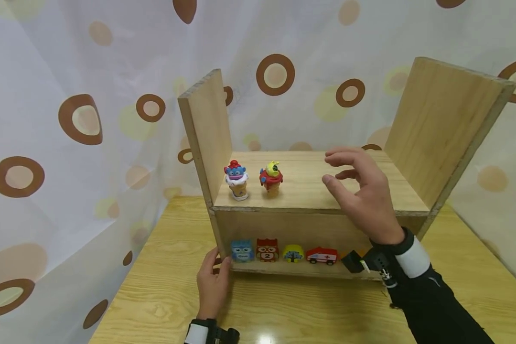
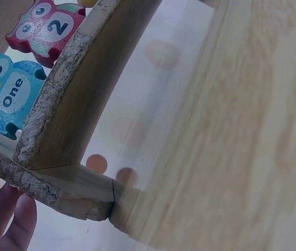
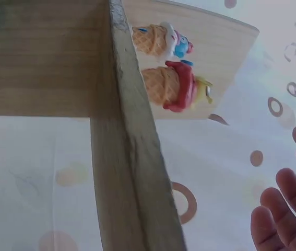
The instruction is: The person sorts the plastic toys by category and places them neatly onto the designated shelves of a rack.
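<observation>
A wooden shelf [image 1: 327,210] with two levels stands on the table. My left hand [image 1: 212,284] holds the lower front edge of its left side panel, with fingers [image 2: 25,217] on the outer face in the left wrist view. My right hand [image 1: 365,191] hovers over the upper board's right half, thumb and fingers spread apart around nothing. Toward the left of that board stand two ice-cream-cone toys: one with a blue face and white topping [image 1: 237,180], the other red with a yellow top [image 1: 271,179]. Both also show in the right wrist view.
On the lower level sit a blue owl block [image 1: 242,251], a red owl block [image 1: 267,250], a yellow tree block [image 1: 293,253] and a red ambulance block [image 1: 322,255]. The right wrist camera covers what lies further right. A patterned cloth [image 1: 112,71] hangs behind.
</observation>
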### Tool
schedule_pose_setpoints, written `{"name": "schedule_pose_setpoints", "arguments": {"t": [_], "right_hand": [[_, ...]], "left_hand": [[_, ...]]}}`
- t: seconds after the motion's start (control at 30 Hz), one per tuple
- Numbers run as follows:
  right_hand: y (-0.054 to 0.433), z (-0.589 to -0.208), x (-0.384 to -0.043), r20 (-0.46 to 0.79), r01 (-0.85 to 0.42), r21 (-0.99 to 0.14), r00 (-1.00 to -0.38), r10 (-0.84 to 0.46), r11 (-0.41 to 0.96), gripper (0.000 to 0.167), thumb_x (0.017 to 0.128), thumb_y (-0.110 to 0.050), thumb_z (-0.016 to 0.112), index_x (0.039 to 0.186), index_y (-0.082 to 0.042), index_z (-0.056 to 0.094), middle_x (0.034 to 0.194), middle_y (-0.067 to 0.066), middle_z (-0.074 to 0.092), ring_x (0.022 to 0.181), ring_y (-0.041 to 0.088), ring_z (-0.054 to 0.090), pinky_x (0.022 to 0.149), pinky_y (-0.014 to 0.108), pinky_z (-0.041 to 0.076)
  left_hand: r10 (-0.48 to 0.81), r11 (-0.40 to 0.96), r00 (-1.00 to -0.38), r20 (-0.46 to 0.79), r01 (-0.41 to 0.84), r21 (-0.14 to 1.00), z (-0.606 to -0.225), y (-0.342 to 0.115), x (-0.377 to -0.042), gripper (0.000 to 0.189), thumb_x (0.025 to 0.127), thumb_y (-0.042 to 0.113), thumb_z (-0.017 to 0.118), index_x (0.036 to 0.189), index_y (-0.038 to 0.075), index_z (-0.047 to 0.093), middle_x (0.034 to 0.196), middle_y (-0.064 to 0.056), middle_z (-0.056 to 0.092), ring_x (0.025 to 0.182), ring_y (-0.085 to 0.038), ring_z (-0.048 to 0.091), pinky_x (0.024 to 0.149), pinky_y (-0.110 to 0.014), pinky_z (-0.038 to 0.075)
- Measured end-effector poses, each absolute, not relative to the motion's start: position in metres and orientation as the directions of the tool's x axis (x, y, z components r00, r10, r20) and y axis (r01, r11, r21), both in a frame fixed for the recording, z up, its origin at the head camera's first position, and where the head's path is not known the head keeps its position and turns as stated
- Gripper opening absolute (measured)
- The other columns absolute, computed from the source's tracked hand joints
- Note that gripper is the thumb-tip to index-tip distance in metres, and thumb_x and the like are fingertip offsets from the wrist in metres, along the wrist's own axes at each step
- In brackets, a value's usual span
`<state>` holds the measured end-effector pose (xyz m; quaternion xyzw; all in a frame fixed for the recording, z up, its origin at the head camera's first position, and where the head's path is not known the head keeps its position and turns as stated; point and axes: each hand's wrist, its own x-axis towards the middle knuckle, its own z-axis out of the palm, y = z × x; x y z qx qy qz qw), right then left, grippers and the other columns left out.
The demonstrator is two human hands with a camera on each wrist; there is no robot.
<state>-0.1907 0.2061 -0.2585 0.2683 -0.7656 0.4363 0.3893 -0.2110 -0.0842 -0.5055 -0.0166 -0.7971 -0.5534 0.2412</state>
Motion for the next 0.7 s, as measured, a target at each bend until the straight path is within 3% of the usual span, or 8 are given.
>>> {"name": "schedule_pose_setpoints", "arguments": {"t": [0.2, 0.43, 0.7], "right_hand": [[0.239, -0.261, -0.165, 0.845, -0.760, -0.439, -0.531, -0.068, 0.480, 0.027, 0.081, 0.020, 0.062, 0.106, 0.011, 0.065, 0.117, -0.014, 0.061, 0.109, 0.004, 0.059, 0.085, 0.011, 0.048], [0.283, -0.270, -0.133, 0.866, -0.755, -0.431, -0.499, -0.008, 0.494, 0.023, 0.081, 0.026, 0.057, 0.102, 0.019, 0.062, 0.114, -0.007, 0.066, 0.103, 0.007, 0.062, 0.085, 0.012, 0.048], [0.326, -0.281, -0.094, 0.794, -0.566, -0.448, -0.608, 0.017, 0.693, 0.022, 0.091, 0.016, 0.055, 0.111, 0.011, 0.063, 0.116, -0.024, 0.057, 0.103, -0.008, 0.055, 0.090, 0.007, 0.040]], "left_hand": [[-0.234, 0.381, -0.889, 0.395, 0.290, 0.878, -0.503, -0.084, -0.210, 0.036, 0.097, 0.020, 0.064, 0.133, 0.020, 0.062, 0.127, -0.002, 0.066, 0.099, -0.018, 0.065, 0.073, -0.023, 0.055], [-0.242, 0.385, -0.888, 0.392, 0.283, 0.879, -0.499, -0.085, -0.212, 0.036, 0.097, 0.021, 0.064, 0.133, 0.020, 0.062, 0.127, -0.002, 0.066, 0.101, -0.016, 0.063, 0.075, -0.022, 0.054], [-0.242, 0.389, -0.900, 0.362, 0.252, 0.886, -0.501, -0.082, -0.209, 0.035, 0.097, 0.022, 0.064, 0.132, 0.018, 0.063, 0.124, -0.003, 0.067, 0.098, -0.018, 0.064, 0.072, -0.022, 0.054]]}}
